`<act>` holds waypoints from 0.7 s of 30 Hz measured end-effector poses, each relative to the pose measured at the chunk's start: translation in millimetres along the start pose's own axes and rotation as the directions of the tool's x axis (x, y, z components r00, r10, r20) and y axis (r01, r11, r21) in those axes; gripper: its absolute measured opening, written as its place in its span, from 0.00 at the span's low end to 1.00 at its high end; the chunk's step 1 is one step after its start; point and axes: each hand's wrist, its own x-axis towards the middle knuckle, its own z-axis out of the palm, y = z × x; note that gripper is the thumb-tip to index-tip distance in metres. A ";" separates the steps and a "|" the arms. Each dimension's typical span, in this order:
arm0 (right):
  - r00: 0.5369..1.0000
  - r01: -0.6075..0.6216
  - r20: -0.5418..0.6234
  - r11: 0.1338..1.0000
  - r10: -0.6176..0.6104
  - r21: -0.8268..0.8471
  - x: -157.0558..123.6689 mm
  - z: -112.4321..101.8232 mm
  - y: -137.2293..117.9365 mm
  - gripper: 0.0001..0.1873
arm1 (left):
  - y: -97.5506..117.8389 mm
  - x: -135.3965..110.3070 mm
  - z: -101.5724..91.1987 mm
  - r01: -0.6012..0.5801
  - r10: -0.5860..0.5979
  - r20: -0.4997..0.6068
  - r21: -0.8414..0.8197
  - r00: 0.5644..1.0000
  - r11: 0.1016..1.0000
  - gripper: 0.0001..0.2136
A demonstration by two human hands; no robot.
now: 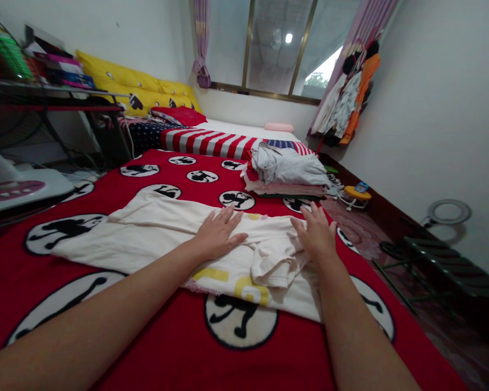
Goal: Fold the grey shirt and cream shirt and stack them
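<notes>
A red blanket (163, 347) is patterned with black figures in white ovals. Across it a white garment (155, 228) is laid, partly folded. Just beyond, folded clothes (289, 174) are stacked. The left hand (219, 234) is placed on the garment's middle, the right hand (315, 231) at its right end; both are unclenched, fingers spread, nothing grasped.

Home bedroom: bed (214, 141), curtains (201, 38), hanging clothes (352, 100)
</notes>
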 end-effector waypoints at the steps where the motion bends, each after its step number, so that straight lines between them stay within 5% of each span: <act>1: 0.997 0.069 -0.045 0.998 -0.068 0.014 -1.8 -1.2 -5.7 0.27 | -0.5 -0.3 0.7 0.000 0.000 -0.019 0.000 1.000 1.000 0.33; 4: 0.962 0.252 0.094 0.966 -0.257 0.065 -8.3 6.0 -18.2 0.31 | -1.2 -0.5 2.7 -0.008 0.009 -0.015 0.007 1.000 1.000 0.32; 7: 0.921 0.257 0.265 0.957 -0.285 0.135 -11.1 21.1 -19.1 0.30 | -0.9 -0.2 4.3 -0.004 0.004 0.001 0.008 1.000 1.000 0.31; 11: 0.990 0.091 0.046 0.841 -0.136 0.533 -4.3 16.8 -13.6 0.25 | 3.8 -3.7 -0.1 -0.070 0.057 -0.142 -0.090 0.988 0.993 0.28; 15: 0.997 0.042 -0.069 0.567 0.026 0.823 -6.2 -24.0 -10.7 0.22 | 22.2 -15.7 -14.1 -0.428 0.362 -0.248 -0.321 0.899 0.845 0.24; 19: 0.982 0.023 0.113 0.698 -0.148 0.715 -29.4 -59.6 1.7 0.14 | 44.3 -25.2 -18.7 -0.612 0.591 -0.191 -0.398 0.784 0.683 0.33; 21: 0.945 0.046 0.234 0.802 -0.227 0.595 -42.7 -65.2 11.9 0.11 | 49.1 -24.7 -15.0 -0.587 0.561 -0.192 -0.392 0.805 0.708 0.23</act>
